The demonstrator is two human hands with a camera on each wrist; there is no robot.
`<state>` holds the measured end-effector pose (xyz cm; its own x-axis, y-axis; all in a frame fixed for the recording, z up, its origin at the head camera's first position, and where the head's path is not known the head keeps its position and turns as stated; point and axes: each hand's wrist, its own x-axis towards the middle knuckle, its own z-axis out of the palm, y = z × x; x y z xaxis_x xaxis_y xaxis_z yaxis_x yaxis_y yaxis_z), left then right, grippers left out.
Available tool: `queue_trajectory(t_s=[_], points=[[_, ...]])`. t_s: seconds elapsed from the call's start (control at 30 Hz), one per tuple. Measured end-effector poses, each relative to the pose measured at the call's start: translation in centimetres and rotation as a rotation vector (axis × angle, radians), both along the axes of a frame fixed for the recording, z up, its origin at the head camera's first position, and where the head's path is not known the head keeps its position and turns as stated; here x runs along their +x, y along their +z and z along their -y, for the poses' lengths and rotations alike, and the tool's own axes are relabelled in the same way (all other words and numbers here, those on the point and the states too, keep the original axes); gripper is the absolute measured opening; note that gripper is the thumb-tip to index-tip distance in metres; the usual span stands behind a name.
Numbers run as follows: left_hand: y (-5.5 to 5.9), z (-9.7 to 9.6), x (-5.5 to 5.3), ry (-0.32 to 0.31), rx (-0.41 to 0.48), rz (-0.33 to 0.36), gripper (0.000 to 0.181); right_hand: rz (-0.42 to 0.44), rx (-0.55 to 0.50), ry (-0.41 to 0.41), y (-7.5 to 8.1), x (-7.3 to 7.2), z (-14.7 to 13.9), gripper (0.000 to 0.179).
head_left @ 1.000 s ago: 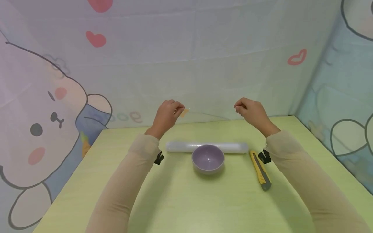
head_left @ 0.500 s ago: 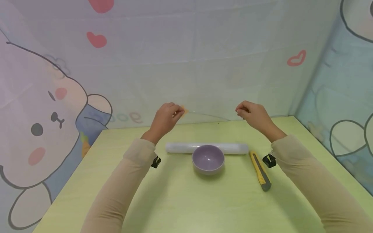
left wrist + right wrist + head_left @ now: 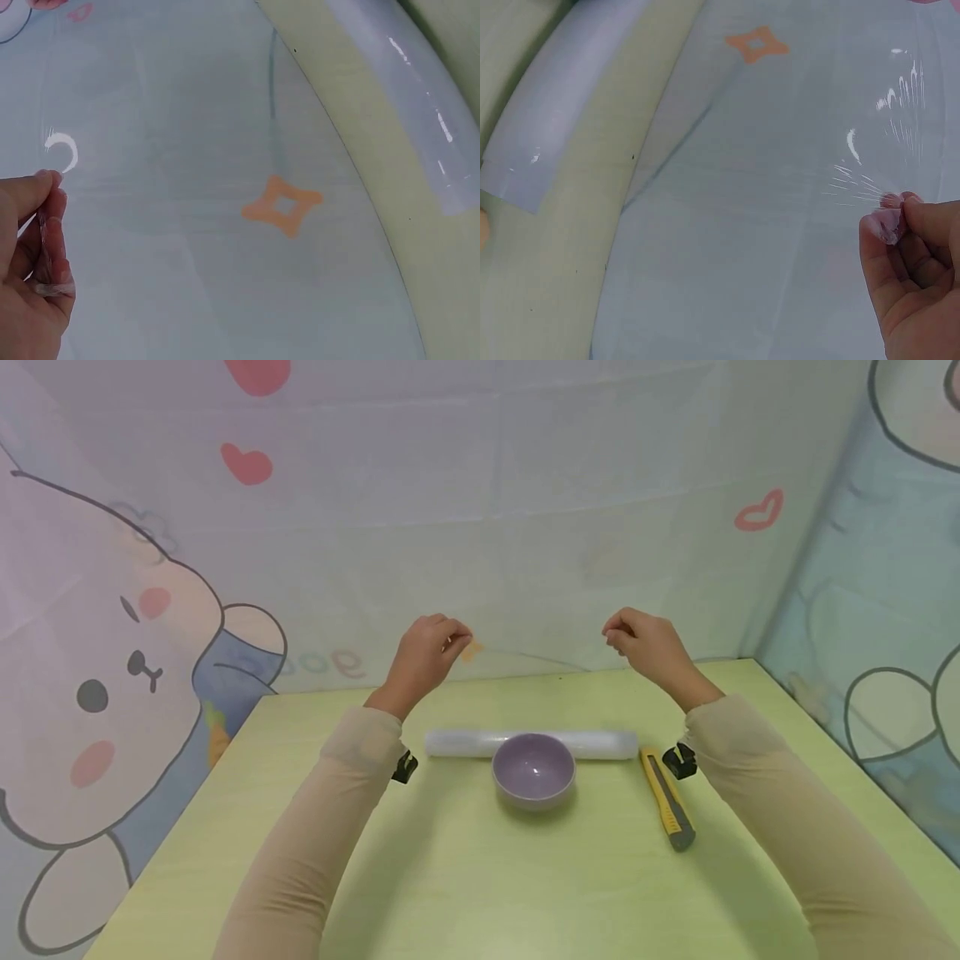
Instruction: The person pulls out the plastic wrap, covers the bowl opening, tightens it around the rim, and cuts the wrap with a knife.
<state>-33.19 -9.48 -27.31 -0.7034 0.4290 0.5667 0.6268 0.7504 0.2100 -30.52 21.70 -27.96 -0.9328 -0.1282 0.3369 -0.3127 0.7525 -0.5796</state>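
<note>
Both hands are raised above the back part of the table, a little apart. A sheet of clear cling film (image 3: 889,226) spans between them, visible mainly by its glints and creases. My left hand (image 3: 422,662) pinches one edge of the film between thumb and fingers; some of it wraps over the fingers in the left wrist view. My right hand (image 3: 651,652) pinches the other edge, where creases fan out from the fingertips. Below and nearer to me, a purple bowl (image 3: 534,770) stands upright on the table. Behind it lies a roll of cling film (image 3: 465,743).
A yellow and grey utility knife (image 3: 667,797) lies right of the bowl, near the right wrist. Dark wrist mounts (image 3: 680,762) sit under the sleeve cuffs. The light green table (image 3: 480,885) ends at a printed cloth backdrop (image 3: 540,568) with cartoon figures.
Both hands dipped slightly and spread, then rose back to about their earlier height, keeping their pinch on the film. Bowl, roll and knife stay where they were.
</note>
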Motion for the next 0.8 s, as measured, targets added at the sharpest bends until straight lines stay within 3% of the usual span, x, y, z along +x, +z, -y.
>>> queue_trajectory(t_s=[0.53, 0.8], points=[[1.1, -0.4, 0.4, 0.018, 0.017, -0.031, 0.018, -0.037, -0.017, -0.021, 0.8, 0.5, 0.0, 0.022], [1.2, 0.0, 1.4, -0.024, 0.026, -0.031, 0.017, -0.02, -0.022, 0.0, 0.8, 1.4, -0.4, 0.02]])
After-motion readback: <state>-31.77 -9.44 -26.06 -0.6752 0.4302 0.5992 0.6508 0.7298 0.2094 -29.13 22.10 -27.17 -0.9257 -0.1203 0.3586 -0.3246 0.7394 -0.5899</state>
